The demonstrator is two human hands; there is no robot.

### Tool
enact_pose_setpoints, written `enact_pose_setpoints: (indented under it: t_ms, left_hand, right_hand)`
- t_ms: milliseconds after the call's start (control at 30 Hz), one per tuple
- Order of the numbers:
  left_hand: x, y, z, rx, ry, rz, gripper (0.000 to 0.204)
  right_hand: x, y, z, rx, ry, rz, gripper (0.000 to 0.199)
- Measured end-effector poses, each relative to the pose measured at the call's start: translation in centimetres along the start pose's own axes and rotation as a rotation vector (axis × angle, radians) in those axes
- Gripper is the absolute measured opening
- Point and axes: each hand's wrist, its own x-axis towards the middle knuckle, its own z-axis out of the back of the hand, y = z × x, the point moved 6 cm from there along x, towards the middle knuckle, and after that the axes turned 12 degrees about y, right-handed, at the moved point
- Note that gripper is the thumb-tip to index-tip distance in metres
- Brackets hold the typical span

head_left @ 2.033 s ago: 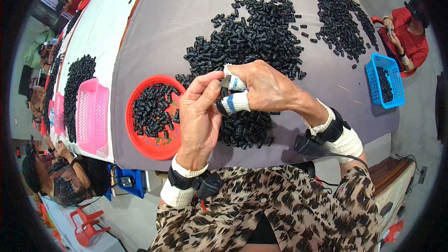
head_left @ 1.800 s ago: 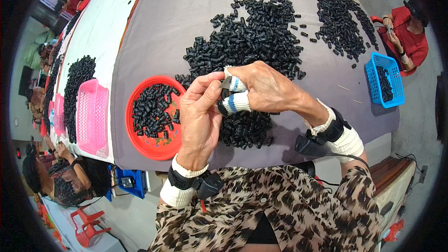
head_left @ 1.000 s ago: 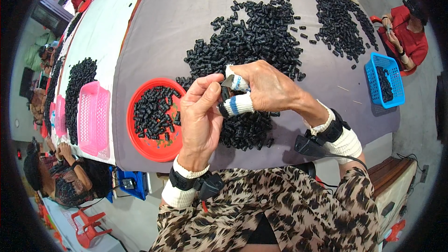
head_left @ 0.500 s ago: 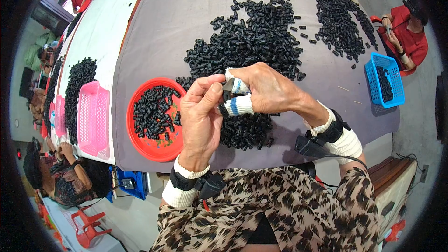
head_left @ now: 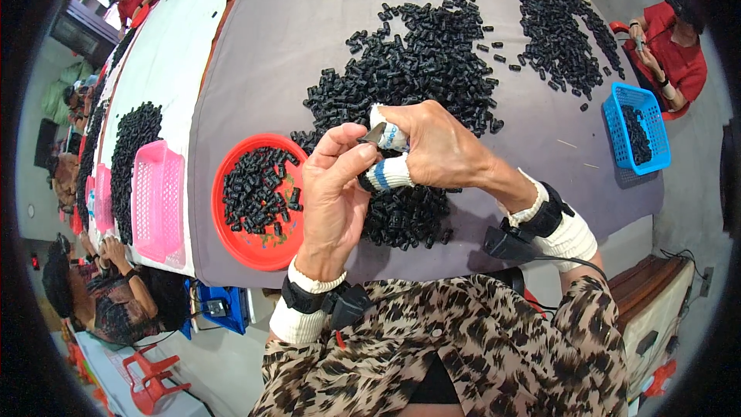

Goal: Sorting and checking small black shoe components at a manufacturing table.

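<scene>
Over the near side of the table my two hands meet. My left hand point(head_left: 333, 193) is closed, thumb and fingertips pinched on a small black plastic part that is mostly hidden. My right hand point(head_left: 451, 147) wears white, blue-marked finger covers and grips a small grey metal blade point(head_left: 373, 135), its tip close to the left fingertips. Beyond and under the hands spreads a large heap of short black plastic parts point(head_left: 409, 62). Left of my left hand stands a round red tray point(head_left: 218, 212) with more of these parts in it.
A blue basket point(head_left: 654, 150) with black parts stands at the right table edge, near a co-worker in red point(head_left: 673, 62). Pink baskets point(head_left: 158, 208) line the white table at left, where another person point(head_left: 108, 286) sits. Thin sticks point(head_left: 566, 143) lie on the grey cloth.
The blade has tilted a little and shows more clearly between my hands, and my left fingertips have shifted slightly. The whole view has moved slightly; both hands stay together.
</scene>
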Motion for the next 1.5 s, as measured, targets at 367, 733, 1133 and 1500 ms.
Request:
enact_pose_setpoints:
  t_ms: [367,733,1133,1500]
  left_hand:
    - [0.0,-0.2,0.8,-0.01,-0.067,-0.013,0.024]
    - [-0.2,0.1,1.3,-0.273,0.154,-0.007,0.028]
    - [-0.3,0.0,1.9,-0.242,0.165,-0.023,0.026]
    - [-0.6,-0.8,1.9,-0.054,0.133,-0.024,0.025]
  right_hand:
    - [0.2,-0.5,0.0,0.035,-0.031,-0.032,0.035]
    - [0.5,0.0,-0.3,0.042,-0.029,0.017,0.029]
    - [0.9,0.1,-0.8,-0.005,0.021,-0.021,0.035]
    - [1.2,0.0,-1.5,-0.028,0.083,0.029,0.034]
